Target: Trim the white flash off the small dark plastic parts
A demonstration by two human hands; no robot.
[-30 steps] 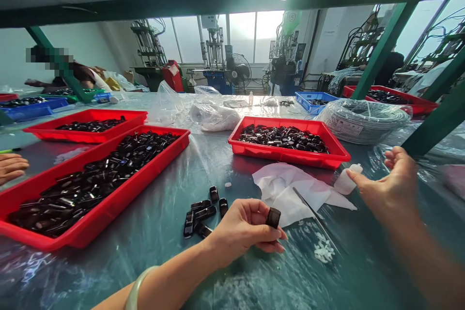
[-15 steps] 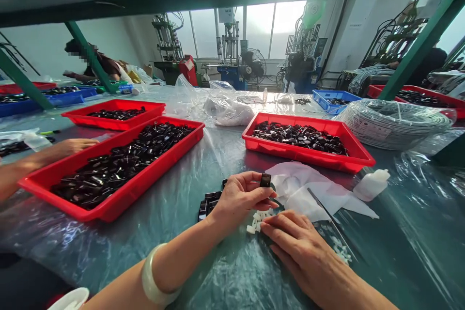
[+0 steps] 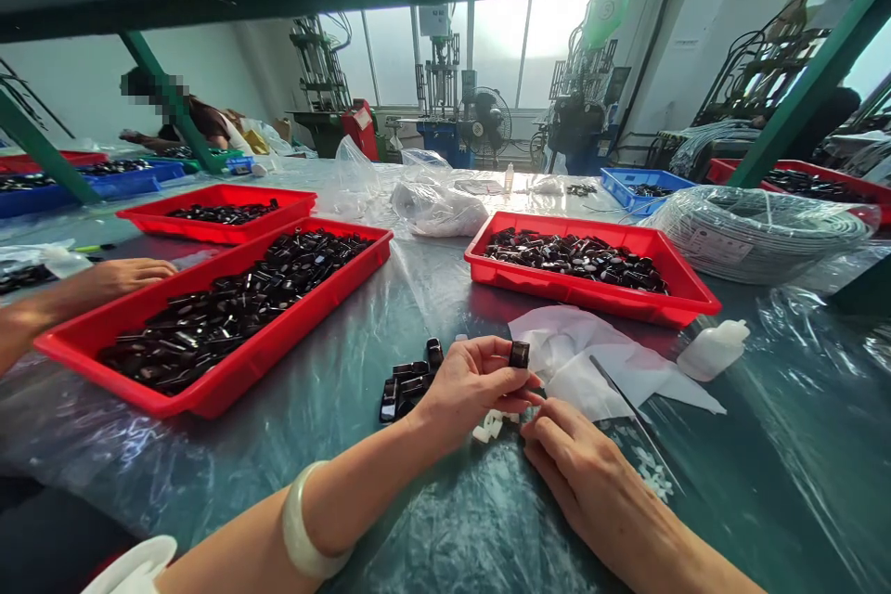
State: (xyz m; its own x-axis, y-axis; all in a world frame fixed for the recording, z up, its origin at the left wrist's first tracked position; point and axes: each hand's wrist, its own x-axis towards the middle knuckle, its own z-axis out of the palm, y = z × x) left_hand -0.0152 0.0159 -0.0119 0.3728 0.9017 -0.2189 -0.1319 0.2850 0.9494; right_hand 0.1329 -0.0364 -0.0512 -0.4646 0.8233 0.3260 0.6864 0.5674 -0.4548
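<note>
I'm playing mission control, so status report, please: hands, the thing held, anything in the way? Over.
Left hand pinching a black piece. Right hand beside white bits, grip unclear. Thin rod and white sheet close by.

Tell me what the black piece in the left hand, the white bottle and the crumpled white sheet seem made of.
Black piece in the left hand: probably hard plastic, fairly glossy, given its highlights.
White bottle: likely plastic with a satin finish, as it looks milky and softly shaded.
Crumpled white sheet: thin cloth or paper, matte, by its creases; I can't tell which.
</note>
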